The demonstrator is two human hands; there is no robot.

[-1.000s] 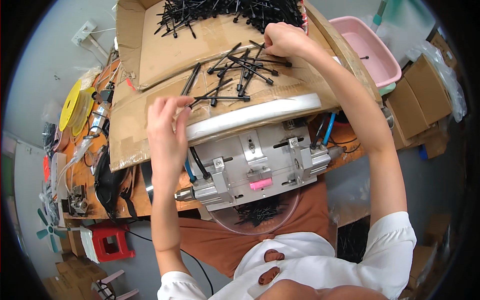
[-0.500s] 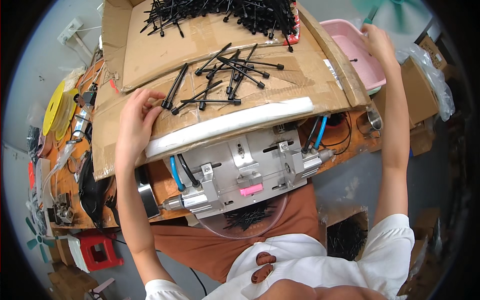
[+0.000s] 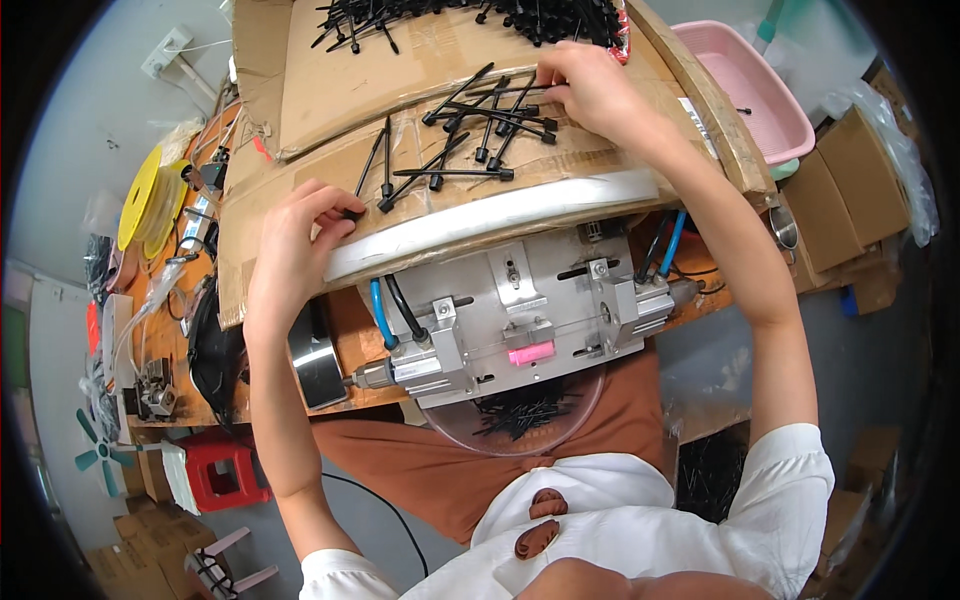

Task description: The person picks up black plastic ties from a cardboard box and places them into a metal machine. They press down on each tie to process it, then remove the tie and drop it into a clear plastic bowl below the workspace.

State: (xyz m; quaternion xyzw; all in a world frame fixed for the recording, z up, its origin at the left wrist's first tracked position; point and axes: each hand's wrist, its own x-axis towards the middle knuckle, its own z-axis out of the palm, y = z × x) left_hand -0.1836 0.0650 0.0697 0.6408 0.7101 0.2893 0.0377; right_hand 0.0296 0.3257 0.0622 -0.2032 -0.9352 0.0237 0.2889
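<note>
Thin black rods with a knob at one end (image 3: 487, 130) lie crisscrossed on a cardboard flap (image 3: 420, 110). At the flap's left, my left hand (image 3: 300, 235) pinches the knob end of one black rod (image 3: 365, 172), whose shaft points away from me. My right hand (image 3: 600, 95) reaches in from the right, its fingertips closed on another black rod (image 3: 530, 89) at the far side of the loose group. Below the flap sits a metal fixture (image 3: 515, 285) with a cylinder on each side and a small pink block (image 3: 531, 353) at its middle.
A large heap of black rods (image 3: 560, 22) fills the back of the cardboard box. A pink basket (image 3: 790, 105) stands right, and a clear bowl (image 3: 590, 415) holding thin black pieces is under the fixture. A white strip (image 3: 500, 222) edges the flap. Yellow spools (image 3: 140, 200) stand left.
My right hand has come from the pink basket to the rods on the flap. My left hand stays by the flap's left rods, now pinching one. The whole view has shifted slightly.
</note>
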